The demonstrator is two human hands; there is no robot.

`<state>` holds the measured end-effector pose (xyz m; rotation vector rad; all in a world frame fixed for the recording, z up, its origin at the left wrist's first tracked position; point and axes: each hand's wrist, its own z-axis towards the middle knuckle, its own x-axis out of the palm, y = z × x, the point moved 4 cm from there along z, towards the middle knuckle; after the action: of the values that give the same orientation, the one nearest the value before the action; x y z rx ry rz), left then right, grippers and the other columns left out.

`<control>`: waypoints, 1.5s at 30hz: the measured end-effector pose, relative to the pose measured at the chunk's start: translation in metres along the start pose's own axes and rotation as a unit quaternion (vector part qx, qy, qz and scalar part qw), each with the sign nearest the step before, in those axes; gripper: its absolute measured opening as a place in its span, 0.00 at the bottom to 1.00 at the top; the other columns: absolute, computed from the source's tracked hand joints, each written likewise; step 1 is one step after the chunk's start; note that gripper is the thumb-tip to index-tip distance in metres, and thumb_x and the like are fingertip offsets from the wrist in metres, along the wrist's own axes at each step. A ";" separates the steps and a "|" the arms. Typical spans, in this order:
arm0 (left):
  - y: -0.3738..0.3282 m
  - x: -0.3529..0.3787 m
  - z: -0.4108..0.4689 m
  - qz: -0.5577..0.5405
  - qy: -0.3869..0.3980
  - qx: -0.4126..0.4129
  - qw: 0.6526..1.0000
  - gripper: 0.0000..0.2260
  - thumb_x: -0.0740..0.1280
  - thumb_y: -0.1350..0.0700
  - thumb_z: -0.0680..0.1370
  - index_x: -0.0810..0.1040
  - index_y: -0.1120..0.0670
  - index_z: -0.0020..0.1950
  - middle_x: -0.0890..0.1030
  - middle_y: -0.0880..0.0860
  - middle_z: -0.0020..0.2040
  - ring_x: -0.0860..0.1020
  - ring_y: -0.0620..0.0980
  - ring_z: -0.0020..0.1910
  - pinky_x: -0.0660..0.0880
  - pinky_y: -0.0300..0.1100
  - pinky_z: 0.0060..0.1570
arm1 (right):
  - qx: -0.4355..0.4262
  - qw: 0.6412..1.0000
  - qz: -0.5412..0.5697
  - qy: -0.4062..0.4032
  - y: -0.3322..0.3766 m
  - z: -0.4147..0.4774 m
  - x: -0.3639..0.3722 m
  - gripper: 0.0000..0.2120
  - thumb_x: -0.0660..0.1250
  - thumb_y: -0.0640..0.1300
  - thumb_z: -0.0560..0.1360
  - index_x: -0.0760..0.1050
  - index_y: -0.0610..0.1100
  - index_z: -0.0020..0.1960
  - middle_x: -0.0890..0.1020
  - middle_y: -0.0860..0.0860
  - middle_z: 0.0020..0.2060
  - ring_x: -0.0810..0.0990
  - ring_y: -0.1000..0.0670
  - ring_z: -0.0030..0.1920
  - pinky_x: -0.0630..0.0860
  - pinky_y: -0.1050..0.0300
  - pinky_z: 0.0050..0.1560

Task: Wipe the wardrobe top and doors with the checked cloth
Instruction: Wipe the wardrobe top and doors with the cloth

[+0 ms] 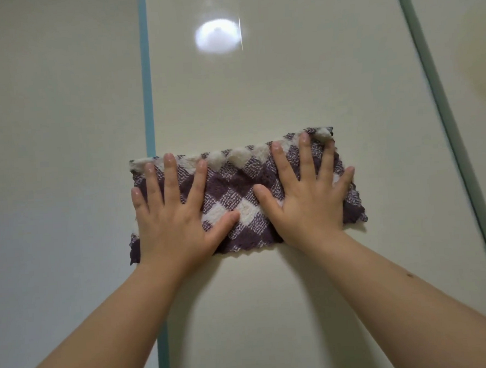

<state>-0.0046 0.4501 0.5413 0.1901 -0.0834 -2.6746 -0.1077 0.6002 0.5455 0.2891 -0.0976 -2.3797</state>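
Observation:
A purple-and-white checked cloth lies spread flat against the pale glossy wardrobe door. My left hand presses on the cloth's left half, palm flat and fingers spread. On the right half my right hand presses the same way, its fingertips reaching the cloth's bunched upper edge. The two thumbs point toward each other over the middle of the cloth. The cloth's left edge overlaps a teal vertical strip.
The teal strip separates this door from another pale panel on the left. A grey-green strip borders the door on the right. A bright lamp reflection shines on the door above the cloth.

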 end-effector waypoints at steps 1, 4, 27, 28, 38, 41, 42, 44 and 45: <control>-0.001 0.000 -0.002 0.007 -0.002 0.002 1.000 0.38 0.45 0.27 0.70 0.60 0.48 0.74 0.58 0.63 0.74 0.56 0.69 0.71 0.56 0.69 0.63 | -0.007 1.000 0.001 0.000 -0.001 -0.001 0.001 0.36 0.38 0.70 0.69 0.46 0.59 0.75 0.45 0.48 0.77 0.40 0.37 0.75 0.39 0.28 0.66; -0.011 0.001 -0.004 0.005 -0.007 -0.013 1.000 0.39 0.48 0.27 0.69 0.61 0.48 0.73 0.57 0.64 0.74 0.56 0.71 0.71 0.57 0.69 0.63 | -0.020 1.000 0.004 -0.006 -0.012 -0.003 0.000 0.35 0.40 0.70 0.70 0.45 0.59 0.74 0.46 0.49 0.77 0.41 0.38 0.75 0.37 0.31 0.65; -0.163 0.022 0.018 -0.021 0.003 0.000 1.000 0.39 0.46 0.26 0.67 0.50 0.42 0.74 0.46 0.59 0.77 0.42 0.64 0.74 0.41 0.63 0.68 | 0.061 0.998 0.001 0.014 -0.171 0.005 -0.022 0.38 0.34 0.73 0.66 0.37 0.63 0.74 0.40 0.53 0.76 0.39 0.41 0.75 0.39 0.32 0.68; -0.166 0.024 0.013 -0.025 0.000 0.007 1.000 0.39 0.47 0.26 0.67 0.51 0.42 0.74 0.47 0.60 0.77 0.43 0.64 0.74 0.41 0.63 0.68 | 0.064 0.998 0.001 0.014 -0.174 -0.002 -0.022 0.37 0.35 0.73 0.66 0.38 0.63 0.74 0.41 0.52 0.76 0.39 0.42 0.75 0.39 0.31 0.68; -0.177 0.031 -0.042 -0.004 -0.012 0.047 0.999 0.37 0.49 0.27 0.70 0.59 0.45 0.74 0.56 0.63 0.75 0.52 0.67 0.73 0.46 0.62 0.68 | 0.094 0.995 0.022 -0.006 -0.188 -0.066 -0.012 0.36 0.44 0.70 0.71 0.48 0.56 0.76 0.49 0.47 0.77 0.46 0.38 0.75 0.44 0.31 0.68; -0.173 0.031 -0.054 -0.006 -0.003 0.047 0.999 0.37 0.48 0.27 0.70 0.59 0.44 0.74 0.56 0.61 0.75 0.52 0.66 0.73 0.47 0.62 0.68 | 0.105 0.994 0.027 -0.021 -0.185 -0.085 -0.006 0.35 0.46 0.69 0.72 0.51 0.54 0.76 0.50 0.47 0.76 0.48 0.36 0.74 0.45 0.28 0.67; -0.171 0.030 -0.057 -0.006 0.001 0.046 0.999 0.37 0.48 0.27 0.70 0.58 0.44 0.74 0.56 0.61 0.75 0.52 0.65 0.73 0.47 0.62 0.68 | 0.109 0.993 0.027 -0.023 -0.184 -0.089 -0.004 0.35 0.46 0.68 0.72 0.51 0.54 0.76 0.49 0.47 0.76 0.47 0.37 0.74 0.44 0.28 0.66; -0.166 0.030 -0.062 -0.004 0.006 0.048 0.999 0.37 0.49 0.27 0.70 0.57 0.44 0.74 0.56 0.60 0.75 0.51 0.64 0.73 0.47 0.62 0.68 | 0.115 0.993 0.030 -0.025 -0.179 -0.096 -0.002 0.35 0.46 0.68 0.73 0.49 0.54 0.76 0.47 0.48 0.76 0.46 0.37 0.74 0.41 0.29 0.67; -0.162 0.030 -0.065 -0.004 0.008 0.048 0.999 0.37 0.49 0.27 0.69 0.57 0.43 0.74 0.56 0.60 0.75 0.51 0.64 0.74 0.46 0.62 0.69 | 0.114 0.993 0.030 -0.025 -0.176 -0.099 -0.001 0.35 0.45 0.69 0.73 0.48 0.54 0.76 0.47 0.47 0.76 0.45 0.38 0.74 0.41 0.30 0.67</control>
<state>-0.0920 0.5798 0.4586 0.2431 -0.2055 -2.6787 -0.2002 0.7307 0.4225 0.3284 -0.3985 -2.3176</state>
